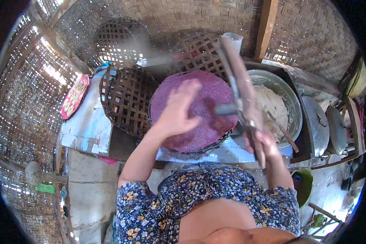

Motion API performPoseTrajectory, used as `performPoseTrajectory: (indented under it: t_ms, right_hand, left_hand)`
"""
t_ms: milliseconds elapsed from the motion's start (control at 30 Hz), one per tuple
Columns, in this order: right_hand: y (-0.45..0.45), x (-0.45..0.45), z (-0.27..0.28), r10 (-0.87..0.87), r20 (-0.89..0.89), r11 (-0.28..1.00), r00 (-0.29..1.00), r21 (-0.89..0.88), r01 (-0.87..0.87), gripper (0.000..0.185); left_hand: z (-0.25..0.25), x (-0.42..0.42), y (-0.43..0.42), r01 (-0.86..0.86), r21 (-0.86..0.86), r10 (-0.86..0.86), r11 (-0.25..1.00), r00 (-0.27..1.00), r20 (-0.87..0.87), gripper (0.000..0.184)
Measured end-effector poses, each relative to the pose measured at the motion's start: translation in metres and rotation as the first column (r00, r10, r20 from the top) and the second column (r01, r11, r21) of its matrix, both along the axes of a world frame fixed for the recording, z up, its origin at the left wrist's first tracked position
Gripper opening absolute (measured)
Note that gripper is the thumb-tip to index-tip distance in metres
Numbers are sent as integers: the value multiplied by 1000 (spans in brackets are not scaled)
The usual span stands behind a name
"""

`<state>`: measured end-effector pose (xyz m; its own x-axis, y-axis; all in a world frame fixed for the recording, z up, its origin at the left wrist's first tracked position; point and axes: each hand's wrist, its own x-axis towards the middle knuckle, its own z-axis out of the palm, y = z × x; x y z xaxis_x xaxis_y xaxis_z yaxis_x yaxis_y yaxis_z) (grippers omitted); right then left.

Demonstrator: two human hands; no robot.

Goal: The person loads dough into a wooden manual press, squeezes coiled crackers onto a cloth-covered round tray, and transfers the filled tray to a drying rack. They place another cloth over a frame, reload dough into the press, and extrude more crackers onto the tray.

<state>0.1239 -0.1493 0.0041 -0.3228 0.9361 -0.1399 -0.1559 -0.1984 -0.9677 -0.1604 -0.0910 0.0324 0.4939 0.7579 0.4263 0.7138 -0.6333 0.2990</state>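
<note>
Wooden tool (245,87), blurred in places, stood right of centre in the frame, its length slanting from the upper middle down toward the lower right. The right hand (268,146) had its fingers curled round the lower part, and the tip of the wood poked out below the grip. Most of the length lay above that hand, leaning up and to the left. A short dark stub (225,110) stuck out leftward from its side, across the right part of a round purple cloth (209,91).

The left hand (181,110) was farther from the wood, over the left half of the cloth, blurred, with fingers apart and nothing visible in them. Whether it touched the cloth, I could not tell.

To the right of the tool, partly behind it, sat a large metal bowl (295,105) of pale dough (272,99), with a stick (282,128) slanting out over the lower right rim. Two metal lids (317,126) leaned farther right. On the left were a slatted basket (130,101) and, near the pale-blue tabletop's (89,122) outer edge, a pink tray (75,96) bearing pale rings. A white jug (234,40) stood at the upper middle, before a woven wall (183,20). Grey floor (89,175) showed at lower left, a green bucket (305,187) at lower right.
</note>
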Motion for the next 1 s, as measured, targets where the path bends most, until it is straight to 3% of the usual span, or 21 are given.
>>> performPoseTrajectory:
  t_ms: [67,100,133,167,200,233,267,333,367,400,467,533,567,600,667,800,900,1000]
  right_hand:
    - [19,-14,-8,235,-37,972,971,18,-234,59]
    - [19,-27,0,276,-25,959,961,78,-273,54]
    - [26,-28,-2,306,67,941,950,131,-313,53]
    - [36,-19,4,175,384,875,907,361,-322,54]
    - [50,-9,13,-54,617,746,785,548,-379,55]
    - [62,-3,19,-171,554,717,815,637,-282,56]
    - [72,3,29,-284,481,677,829,714,-182,56]
    - [84,8,66,-493,261,418,830,908,-37,48]
    - [65,-1,92,-637,295,403,712,915,-18,42]
    - [51,-10,112,-757,320,387,570,922,-5,38]
    - [47,-9,112,-765,43,-135,642,965,-225,31]
    - [21,-4,115,-555,231,-106,799,933,-344,40]
    - [11,3,119,-523,296,-39,799,928,-369,48]
    - [5,10,125,-495,358,197,791,934,-300,48]
    - [0,24,140,-388,451,623,804,771,-132,49]
    - [5,57,143,-439,405,690,802,723,13,48]
    - [2,101,138,-560,376,687,738,709,159,46]
    - [7,109,120,-594,216,645,775,704,298,48]
  left_hand:
    - [-2,45,6,-37,179,48,983,997,-55,63]
    - [2,64,14,-112,-106,123,988,986,111,34]
    - [8,67,16,-167,-34,170,985,980,99,27]
    - [14,71,19,-219,39,215,975,972,92,20]
    - [20,75,22,-264,111,255,958,963,86,14]
    - [23,78,24,-206,321,215,924,977,8,11]
    - [26,85,26,-136,403,161,905,987,-28,12]
    - [24,105,24,23,527,48,849,992,-120,12]
    - [17,115,25,35,499,70,866,979,-190,12]
    - [22,122,24,39,334,41,942,972,-230,12]
    - [47,128,19,27,-9,-28,1000,950,-312,13]
    - [56,119,15,65,-127,-110,990,914,-391,12]
    - [52,116,9,156,-39,-160,987,925,-344,12]
    - [48,115,1,242,44,-218,969,929,-300,11]
    - [62,120,-13,242,145,-178,959,918,-354,11]
    - [64,117,-13,223,190,-146,956,925,-350,11]
    - [34,97,19,103,185,-87,977,992,-94,13]
    - [24,100,30,170,16,-171,985,984,45,14]
